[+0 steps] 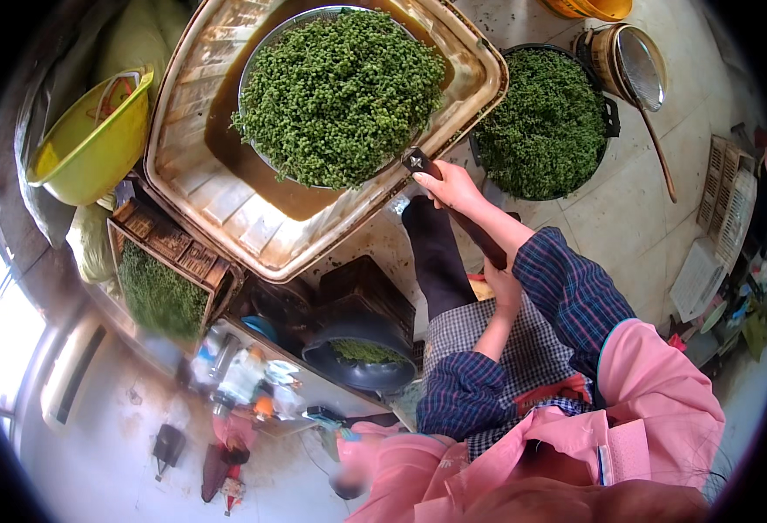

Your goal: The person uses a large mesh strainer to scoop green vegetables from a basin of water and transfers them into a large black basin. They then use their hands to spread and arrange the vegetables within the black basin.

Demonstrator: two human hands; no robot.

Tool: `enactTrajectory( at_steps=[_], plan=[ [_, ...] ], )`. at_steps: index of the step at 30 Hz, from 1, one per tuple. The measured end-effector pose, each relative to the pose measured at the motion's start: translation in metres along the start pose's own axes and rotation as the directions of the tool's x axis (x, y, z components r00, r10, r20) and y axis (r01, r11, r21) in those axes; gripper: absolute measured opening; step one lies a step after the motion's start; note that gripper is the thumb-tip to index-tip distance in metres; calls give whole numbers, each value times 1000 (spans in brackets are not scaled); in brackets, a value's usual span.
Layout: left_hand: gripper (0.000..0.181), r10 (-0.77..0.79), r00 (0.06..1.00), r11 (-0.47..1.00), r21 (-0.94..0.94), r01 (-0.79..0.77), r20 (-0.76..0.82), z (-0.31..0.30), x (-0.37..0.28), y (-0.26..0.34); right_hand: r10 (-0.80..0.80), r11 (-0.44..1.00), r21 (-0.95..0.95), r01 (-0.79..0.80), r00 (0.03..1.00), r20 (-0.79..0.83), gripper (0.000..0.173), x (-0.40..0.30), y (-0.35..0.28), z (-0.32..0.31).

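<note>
Both of my hands hold the dark wooden handle of a large wire strainer [247,78]. Nearer the strainer, my right hand [457,186] grips the handle [472,232], thumb along its top. My left hand [504,286] is closed around the handle's rear end, close to my checked apron [540,333]. Clusters of small green berries [344,98], which look like green Sichuan pepper, are heaped in the strainer. The strainer sits within a big, stained whitish plastic tub [272,252], in brown liquid [226,137]. How deep its bowl goes is hidden.
Right of the tub, a black basket [611,118] holds more green berries. Beyond it lies a round sieve [642,68] with a long handle. A yellow basin [96,144], a berry-filled crate [168,242] and a dark basin [357,376] stand to the left.
</note>
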State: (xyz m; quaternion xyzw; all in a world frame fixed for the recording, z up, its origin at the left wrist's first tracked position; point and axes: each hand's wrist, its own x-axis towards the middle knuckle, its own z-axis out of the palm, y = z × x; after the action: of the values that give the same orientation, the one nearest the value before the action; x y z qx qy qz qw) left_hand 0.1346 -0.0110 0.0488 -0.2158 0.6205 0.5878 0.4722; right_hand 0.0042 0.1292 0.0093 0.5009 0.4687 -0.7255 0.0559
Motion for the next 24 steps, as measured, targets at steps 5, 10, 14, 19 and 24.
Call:
enactTrajectory(
  at_steps=[5,10,14,19,24],
  plan=[
    [39,466,881,742,578,-339,-82,-24,-1,38,-52,997,-56,47,995,-85,30,-3,-1,10],
    [54,664,726,701,485,-523,-177,-64,90,176,1,998,-67,-7,996,-90,28,-1,-2,11],
    [77,502,759,856,113,-504,-415,-109,221,283,-8,998,-69,1,994,-105,27,-1,-10,23],
    [77,380,925,925,-2,-380,-2,-96,307,341,8,994,-110,-25,989,-148,27,12,-4,23],
    [61,374,927,918,-133,-375,-34,-75,326,345,110,973,-184,-142,979,-171,27,8,-19,21]
  ],
)
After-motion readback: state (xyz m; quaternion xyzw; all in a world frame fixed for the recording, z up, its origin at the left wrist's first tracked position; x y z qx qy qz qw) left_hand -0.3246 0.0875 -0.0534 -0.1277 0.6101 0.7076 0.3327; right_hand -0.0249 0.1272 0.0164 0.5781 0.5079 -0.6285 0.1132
